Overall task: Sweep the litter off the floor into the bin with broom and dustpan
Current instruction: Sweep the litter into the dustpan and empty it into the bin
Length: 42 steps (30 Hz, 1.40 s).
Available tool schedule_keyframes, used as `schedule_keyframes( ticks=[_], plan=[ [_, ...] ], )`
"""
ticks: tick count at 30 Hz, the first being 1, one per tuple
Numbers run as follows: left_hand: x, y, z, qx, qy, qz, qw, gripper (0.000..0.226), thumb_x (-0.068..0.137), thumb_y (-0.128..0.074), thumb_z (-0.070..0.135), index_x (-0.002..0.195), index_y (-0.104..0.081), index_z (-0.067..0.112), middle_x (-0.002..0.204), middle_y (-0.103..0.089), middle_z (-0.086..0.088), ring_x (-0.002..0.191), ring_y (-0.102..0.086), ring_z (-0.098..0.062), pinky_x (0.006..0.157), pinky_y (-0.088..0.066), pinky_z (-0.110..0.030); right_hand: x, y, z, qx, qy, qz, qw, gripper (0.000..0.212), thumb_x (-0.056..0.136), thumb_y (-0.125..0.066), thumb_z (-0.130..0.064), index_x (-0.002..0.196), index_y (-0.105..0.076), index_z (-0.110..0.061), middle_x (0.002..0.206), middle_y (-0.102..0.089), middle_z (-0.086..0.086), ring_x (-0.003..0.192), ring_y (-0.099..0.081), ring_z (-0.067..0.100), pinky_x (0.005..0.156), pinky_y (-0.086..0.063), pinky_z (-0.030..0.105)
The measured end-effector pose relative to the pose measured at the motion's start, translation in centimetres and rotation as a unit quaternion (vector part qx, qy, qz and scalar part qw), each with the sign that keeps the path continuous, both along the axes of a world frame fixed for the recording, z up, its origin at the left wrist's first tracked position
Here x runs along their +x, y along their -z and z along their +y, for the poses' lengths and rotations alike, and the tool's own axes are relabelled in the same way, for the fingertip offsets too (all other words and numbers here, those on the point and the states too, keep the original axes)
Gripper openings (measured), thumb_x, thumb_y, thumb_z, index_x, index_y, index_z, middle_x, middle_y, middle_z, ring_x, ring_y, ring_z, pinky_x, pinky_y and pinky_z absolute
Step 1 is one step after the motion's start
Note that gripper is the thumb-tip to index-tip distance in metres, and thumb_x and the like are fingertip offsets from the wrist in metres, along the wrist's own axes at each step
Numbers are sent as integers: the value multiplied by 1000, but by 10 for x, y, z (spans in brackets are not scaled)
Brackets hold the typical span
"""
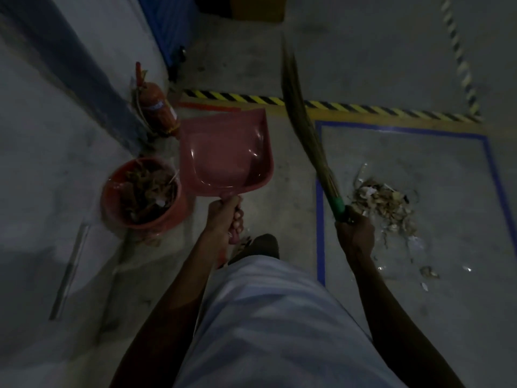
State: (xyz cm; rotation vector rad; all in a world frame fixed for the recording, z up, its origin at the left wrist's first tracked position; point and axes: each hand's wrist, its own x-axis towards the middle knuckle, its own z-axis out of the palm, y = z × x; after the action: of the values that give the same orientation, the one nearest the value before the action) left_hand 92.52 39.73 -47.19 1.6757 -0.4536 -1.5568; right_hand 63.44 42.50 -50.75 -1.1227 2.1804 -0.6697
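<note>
A metal strip (70, 271) lies on the grey floor (279, 65) at the far left, beside the wall. Next to it stands the red bin (112, 203), already holding a heap of dry leaves and scraps. Behind the bin, a red fire extinguisher (158, 110) leans against the wall.

Just right of the bin, the red dustpan (226, 152) is held off the floor, tilted with its open mouth away from the person; its tray looks empty. The left hand (223, 217) grips the dustpan's handle, fingers (237, 219) curled tight round it. Below the hand a dark shoe (263, 245) shows above a pale striped garment (265, 317).

Further right, the broom (305, 127) slants up and away, its brown bristles blurred and raised off the floor, with a green band where bristles meet handle. The right hand (356, 233) holds the broom just below that band, wrapped round the handle.

The litter (386, 205), a pile of dry leaves, paper bits and shiny scraps, lies on the floor right of the broom, inside a blue taped rectangle (320, 219). A yellow-and-black hazard stripe (363, 107) runs across the floor beyond it.
</note>
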Motion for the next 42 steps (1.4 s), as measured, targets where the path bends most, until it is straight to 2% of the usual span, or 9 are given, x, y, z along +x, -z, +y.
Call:
schedule_keyframes(
  ticks=[5,8,12,17,24,28,33,37,42],
  plan=[
    [-34,3,-53,6,50,9,999,26,91,-62,19,69,-47,17,49,-41,2,36,-32,-11,46,-27,-23,-32,8,-8,17,59,-34,998,61,83,-63,-20,143,-51,-17,117,-70,16,87,-70,33,72,-60,48],
    [-64,18,-93,2,81,-12,997,20,92,-61,17,80,-45,12,49,-39,1,34,-32,-12,43,-28,-23,-56,13,-21,24,93,-43,994,65,86,-64,-19,148,-44,-17,129,-64,16,84,-70,29,70,-60,43],
    [-119,41,-157,31,156,-35,987,32,92,-62,18,66,-42,17,49,-41,1,34,-34,-14,48,-25,-26,-93,13,-50,58,146,-26,987,71,81,-60,-33,146,-46,-11,134,-61,13,77,-62,13,63,-50,24],
    [-199,77,-235,34,245,-47,968,37,94,-61,20,63,-42,17,48,-42,1,34,-36,-12,45,-25,-19,-141,37,-81,82,214,-11,973,59,88,-62,-30,142,-52,-10,131,-64,13,93,-68,28,76,-54,33],
    [-299,197,-300,6,275,-61,960,29,92,-64,17,71,-46,10,51,-41,-6,37,-36,-18,40,-29,-21,-210,179,-113,88,267,-46,958,65,81,-58,-48,137,-59,-14,119,-71,10,75,-70,30,72,-61,47],
    [-334,277,-302,31,251,-71,965,31,91,-64,18,67,-45,13,49,-43,-1,37,-37,-16,40,-30,-22,-238,264,-136,95,274,-51,956,49,92,-64,-27,137,-58,-7,120,-66,3,71,-67,24,69,-60,38],
    [-366,365,-285,74,224,-94,967,34,89,-66,20,62,-44,15,47,-44,0,36,-37,-15,42,-31,-24,-267,371,-142,114,256,-106,954,64,87,-55,-47,141,-54,-15,85,-74,7,60,-67,23,57,-60,44],
    [-390,421,-276,103,206,-90,969,36,92,-64,18,63,-43,15,47,-44,1,34,-35,-13,41,-31,-21,-288,435,-160,154,230,-140,951,50,100,-53,-30,145,-47,-10,85,-69,9,57,-64,22,48,-52,31],
    [-435,483,-273,111,205,-80,969,35,92,-64,19,63,-45,14,45,-43,2,34,-35,-13,41,-30,-21,-317,501,-179,171,180,-145,958,44,104,-47,-26,142,-47,-6,89,-65,17,67,-66,34,60,-59,47]
  ],
)
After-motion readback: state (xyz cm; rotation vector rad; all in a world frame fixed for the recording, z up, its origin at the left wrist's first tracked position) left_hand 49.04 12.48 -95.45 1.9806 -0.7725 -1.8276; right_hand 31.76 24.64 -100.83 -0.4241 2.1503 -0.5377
